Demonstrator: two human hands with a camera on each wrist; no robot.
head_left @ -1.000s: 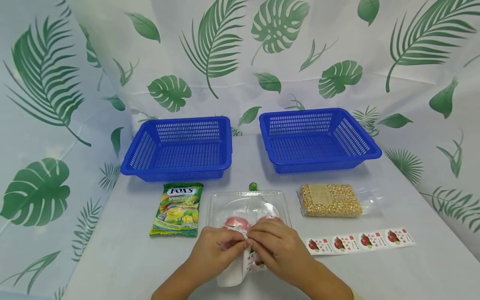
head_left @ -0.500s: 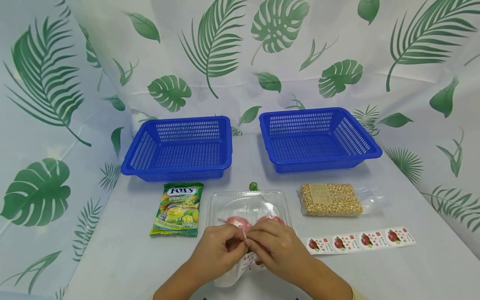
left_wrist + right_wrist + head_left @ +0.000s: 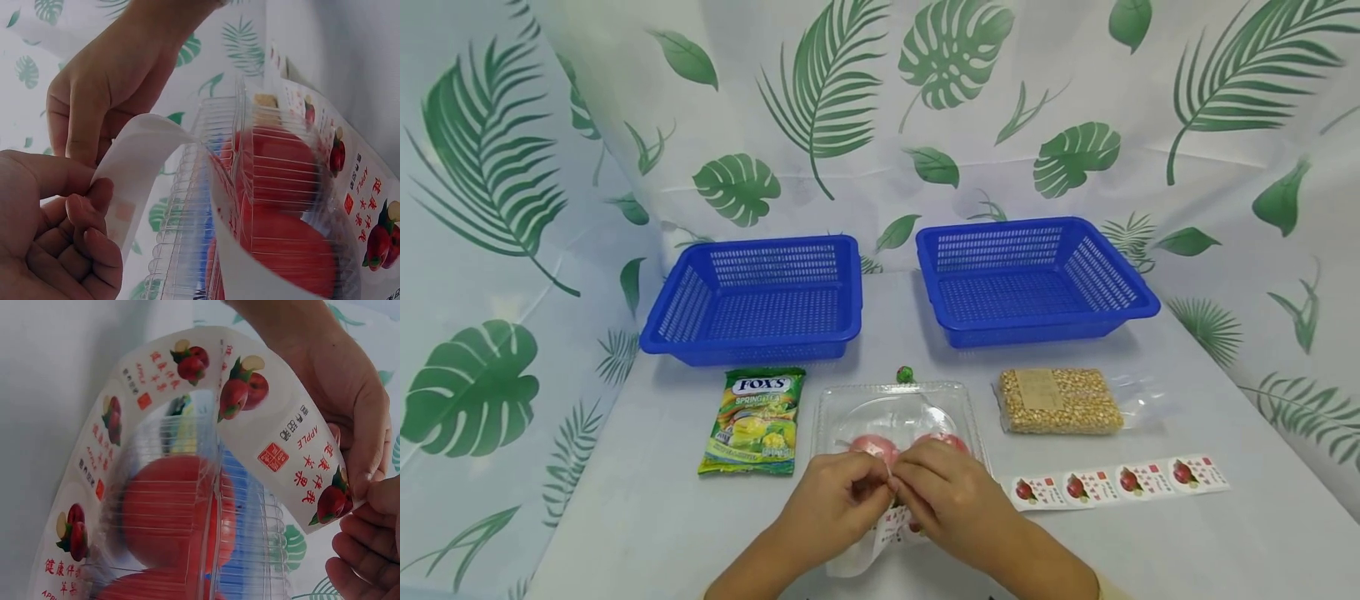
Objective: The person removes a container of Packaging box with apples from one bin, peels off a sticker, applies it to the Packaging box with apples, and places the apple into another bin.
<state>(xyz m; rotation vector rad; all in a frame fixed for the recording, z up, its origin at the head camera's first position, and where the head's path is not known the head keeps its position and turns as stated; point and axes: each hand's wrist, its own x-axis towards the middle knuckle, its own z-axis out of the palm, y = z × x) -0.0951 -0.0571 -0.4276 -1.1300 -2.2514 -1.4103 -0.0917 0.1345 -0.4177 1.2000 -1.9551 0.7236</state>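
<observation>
A strip of apple-printed labels [image 3: 262,444] curves over a clear plastic clamshell box [image 3: 842,404]. In the box lie red apples [image 3: 165,512], two of which show in the head view. My left hand [image 3: 835,504] pinches the strip's end between thumb and fingers. At the same end, the fingertips of my right hand [image 3: 958,504] meet it and pinch the strip's corner. The left wrist view shows the strip's pale back [image 3: 140,156] beside the left fingers. Both hands stay above the near side of the box and hide part of it.
Two blue baskets [image 3: 752,343] [image 3: 1052,321] stand at the back. Left of the box lies a green candy bag [image 3: 752,425]. A small green ball-like thing [image 3: 905,374] sits behind it. To the right are a bag of corn kernels [image 3: 1063,404] and the strip's trailing labels [image 3: 1135,483].
The left hand's fingers have curled closer at the strip's end, and the strip's hanging part has shifted slightly to the left. The right hand has barely moved; the box has not.
</observation>
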